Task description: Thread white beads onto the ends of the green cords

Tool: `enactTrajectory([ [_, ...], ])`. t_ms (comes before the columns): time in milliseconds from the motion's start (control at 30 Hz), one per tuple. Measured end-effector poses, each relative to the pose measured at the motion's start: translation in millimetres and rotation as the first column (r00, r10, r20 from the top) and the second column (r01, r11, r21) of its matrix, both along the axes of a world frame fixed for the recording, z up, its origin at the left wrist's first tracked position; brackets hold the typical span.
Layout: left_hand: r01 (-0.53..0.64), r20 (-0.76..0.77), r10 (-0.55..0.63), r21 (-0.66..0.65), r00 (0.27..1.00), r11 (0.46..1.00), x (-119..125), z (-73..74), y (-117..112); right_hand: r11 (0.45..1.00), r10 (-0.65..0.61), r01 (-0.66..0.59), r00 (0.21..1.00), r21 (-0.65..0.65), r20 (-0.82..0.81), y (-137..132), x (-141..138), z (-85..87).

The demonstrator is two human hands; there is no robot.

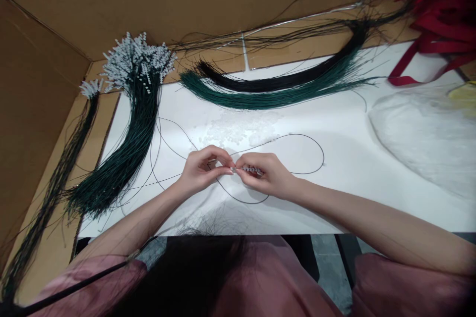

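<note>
My left hand (pixel 205 169) and my right hand (pixel 266 172) meet fingertip to fingertip above the white table. Between the right fingers runs a short beaded stem (pixel 252 170), a twisted row of small whitish beads. The left thumb and forefinger pinch at its tip, where a tiny white bead (pixel 233 169) seems to sit. A thin dark wire (pixel 323 156) loops out to the right of my hands, and more of it curves below them. Just beyond lies a scatter of loose clear-white beads (pixel 241 128).
A big bundle of white-beaded green stems (pixel 139 114) lies at left, beside a smaller bundle (pixel 70 148). Bundles of bare green wire (pixel 260 100) and black wire (pixel 275 83) lie at the back. Red ribbon (pixel 409 62) and a clear plastic bag (pixel 420 133) are at right. Cardboard walls (pixel 186 0) surround the table (pixel 345 188).
</note>
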State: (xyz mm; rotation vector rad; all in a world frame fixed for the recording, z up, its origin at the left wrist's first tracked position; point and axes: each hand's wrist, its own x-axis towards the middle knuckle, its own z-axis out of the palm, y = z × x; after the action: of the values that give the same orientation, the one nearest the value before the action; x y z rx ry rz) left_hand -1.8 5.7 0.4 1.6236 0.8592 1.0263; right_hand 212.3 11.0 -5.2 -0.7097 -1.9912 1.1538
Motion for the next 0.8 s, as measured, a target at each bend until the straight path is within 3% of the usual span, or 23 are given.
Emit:
enactTrajectory([
  [800,0.000,-0.032,0.001,0.021,0.999,1.000,0.3,-1.3,-0.2,1.000,0.006,-0.006,1.000,-0.003,0.016,0.0,-0.3,0.8],
])
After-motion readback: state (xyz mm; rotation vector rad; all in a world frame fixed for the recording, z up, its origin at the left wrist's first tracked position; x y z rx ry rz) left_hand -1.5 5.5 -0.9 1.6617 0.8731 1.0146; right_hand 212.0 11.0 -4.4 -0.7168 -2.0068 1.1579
